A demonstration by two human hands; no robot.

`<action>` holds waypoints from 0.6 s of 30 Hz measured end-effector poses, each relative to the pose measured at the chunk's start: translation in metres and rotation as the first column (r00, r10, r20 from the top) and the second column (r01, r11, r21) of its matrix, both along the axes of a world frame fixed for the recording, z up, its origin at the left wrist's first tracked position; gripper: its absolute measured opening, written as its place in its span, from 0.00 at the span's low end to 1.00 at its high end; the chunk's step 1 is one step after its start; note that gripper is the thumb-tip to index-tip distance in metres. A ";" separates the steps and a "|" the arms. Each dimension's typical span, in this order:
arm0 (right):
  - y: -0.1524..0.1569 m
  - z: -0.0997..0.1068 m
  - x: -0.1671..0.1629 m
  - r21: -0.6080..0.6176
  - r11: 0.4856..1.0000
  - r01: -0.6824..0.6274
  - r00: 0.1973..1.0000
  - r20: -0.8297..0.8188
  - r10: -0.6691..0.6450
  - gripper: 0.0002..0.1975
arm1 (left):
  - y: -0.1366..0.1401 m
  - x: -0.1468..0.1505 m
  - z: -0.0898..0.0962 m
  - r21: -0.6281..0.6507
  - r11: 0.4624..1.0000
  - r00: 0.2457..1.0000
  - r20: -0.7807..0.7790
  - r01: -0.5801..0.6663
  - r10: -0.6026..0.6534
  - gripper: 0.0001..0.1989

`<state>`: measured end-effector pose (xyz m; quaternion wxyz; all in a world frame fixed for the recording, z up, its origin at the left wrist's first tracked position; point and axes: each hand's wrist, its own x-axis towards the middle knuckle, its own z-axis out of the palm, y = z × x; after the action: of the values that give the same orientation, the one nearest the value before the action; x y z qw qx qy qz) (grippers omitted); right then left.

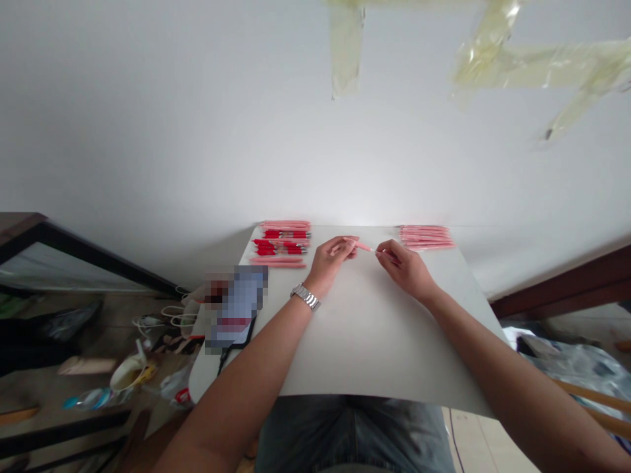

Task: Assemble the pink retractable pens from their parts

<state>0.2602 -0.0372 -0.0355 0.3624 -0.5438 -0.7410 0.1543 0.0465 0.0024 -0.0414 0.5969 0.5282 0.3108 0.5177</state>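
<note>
Over the middle of the table, my left hand (336, 255) pinches a slim pink pen (363, 246), which points right with a pale tip. A metal-banded watch (305, 296) is on the left wrist. Just beyond that tip, my right hand (400, 264) has its fingers closed around a small pink piece, mostly hidden by the fingers; I cannot tell whether it touches the pen. Left of my hands lie pink pens (284, 225) and red pens (280, 249) in rows. Behind the right hand is a pile of pink pens (426, 236).
The white table (374, 348) stands against a white wall with yellowed tape (348, 49). A blurred-out phone (239, 309) with a cable lies at its left edge. On the floor at left are a bucket (127, 374) and a plastic bottle (93, 399).
</note>
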 end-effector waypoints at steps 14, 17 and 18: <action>0.001 -0.001 0.001 0.022 1.000 0.003 1.000 -0.003 -0.003 0.11 | 0.002 0.000 0.001 -0.040 0.995 0.993 0.067 -0.093 0.096 0.17; 0.001 0.000 0.002 0.022 1.000 0.003 1.000 -0.010 -0.003 0.11 | 0.003 -0.002 0.002 -0.044 0.994 0.993 0.059 -0.096 0.099 0.18; 0.001 0.000 0.002 0.024 1.000 0.005 1.000 -0.011 -0.005 0.12 | 0.004 -0.003 0.001 -0.047 0.993 0.992 0.058 -0.106 0.109 0.18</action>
<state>0.2618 -0.0359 -0.0359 0.3734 -0.5403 -0.7395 0.1477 0.0437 0.0066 -0.0401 0.5886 0.4817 0.3319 0.5580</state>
